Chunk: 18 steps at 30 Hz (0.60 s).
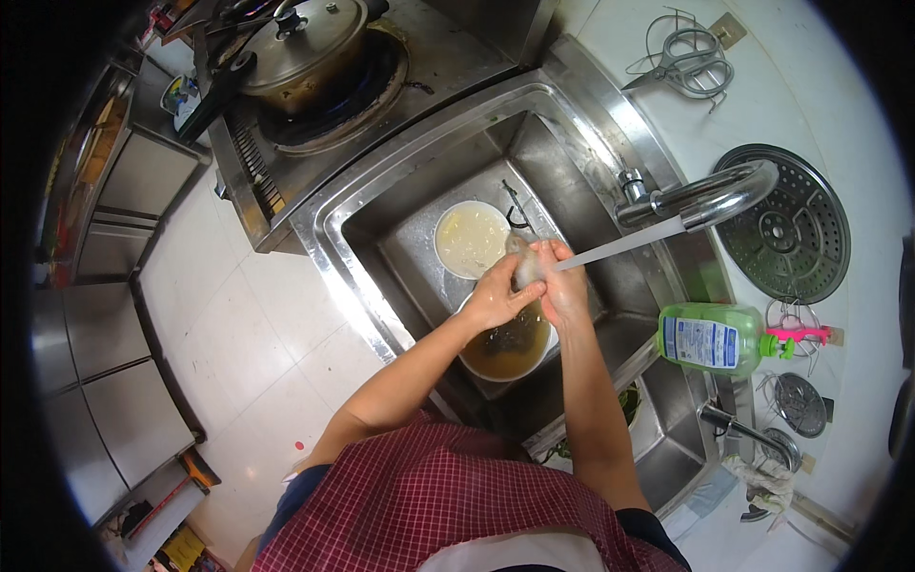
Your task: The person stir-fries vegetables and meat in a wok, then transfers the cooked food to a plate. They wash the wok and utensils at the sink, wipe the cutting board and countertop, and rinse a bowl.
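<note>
Over the stainless steel sink (400, 214), my left hand (495, 294) and my right hand (561, 279) hold a pale, wet, soft piece of food (526, 263) between them. Its exact kind is unclear. Water from the chrome faucet (736, 193) runs onto my right hand and the piece. Just beyond my left hand stands a white bowl of cloudy, pale liquid (470, 239). Beneath both hands is a larger white bowl of brownish water (504, 354), partly covered by my left hand. A thin dark item (516, 204) lies on the sink floor beside the pale bowl.
A lidded pot (304, 50) sits on the stove (443, 43) at upper left. Grey scissors (690, 68) hang at upper right, above a round perforated metal plate (783, 225). A green dish soap bottle (711, 337) is by the sink's right edge. A second basin (668, 457) holds leafy greens.
</note>
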Available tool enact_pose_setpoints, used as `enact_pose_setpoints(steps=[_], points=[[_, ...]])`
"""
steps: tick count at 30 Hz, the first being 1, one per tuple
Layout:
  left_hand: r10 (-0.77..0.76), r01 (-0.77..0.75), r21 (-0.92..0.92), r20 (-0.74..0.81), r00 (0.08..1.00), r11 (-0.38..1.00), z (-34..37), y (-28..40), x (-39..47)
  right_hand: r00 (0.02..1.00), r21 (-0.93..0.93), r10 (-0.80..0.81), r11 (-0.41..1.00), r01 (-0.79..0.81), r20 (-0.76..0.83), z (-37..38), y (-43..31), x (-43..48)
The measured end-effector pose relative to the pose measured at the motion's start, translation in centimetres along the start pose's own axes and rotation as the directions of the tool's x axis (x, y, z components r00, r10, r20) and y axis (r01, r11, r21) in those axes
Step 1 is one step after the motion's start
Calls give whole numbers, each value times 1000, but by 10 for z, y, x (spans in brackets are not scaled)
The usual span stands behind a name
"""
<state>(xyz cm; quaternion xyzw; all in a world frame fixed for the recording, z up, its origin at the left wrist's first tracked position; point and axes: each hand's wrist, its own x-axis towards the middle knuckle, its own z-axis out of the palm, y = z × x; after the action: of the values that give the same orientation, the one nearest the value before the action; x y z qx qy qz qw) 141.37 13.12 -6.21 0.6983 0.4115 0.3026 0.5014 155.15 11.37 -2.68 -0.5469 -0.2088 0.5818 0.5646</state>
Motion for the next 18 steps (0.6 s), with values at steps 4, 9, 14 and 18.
enact_pose_setpoints(steps=[4, 9, 14, 18], points=[[-258, 210, -484, -35, 965, 850, 10, 7, 5, 999, 118, -22, 993, 19, 26, 12, 11, -10], [-490, 342, -914, 202, 848, 216, 14, 18, 10, 842, -738, -536, 545, 397, 57, 15, 32, -27], [-555, 404, -909, 284, 782, 104, 3, 25, 8, 734, -814, -571, 184, 551, 368, 0, 37, -32], [-593, 419, -893, 249, 766, 166, -4, 17, 10, 935, -318, -349, 895, 312, -64, -10, 28, -19]])
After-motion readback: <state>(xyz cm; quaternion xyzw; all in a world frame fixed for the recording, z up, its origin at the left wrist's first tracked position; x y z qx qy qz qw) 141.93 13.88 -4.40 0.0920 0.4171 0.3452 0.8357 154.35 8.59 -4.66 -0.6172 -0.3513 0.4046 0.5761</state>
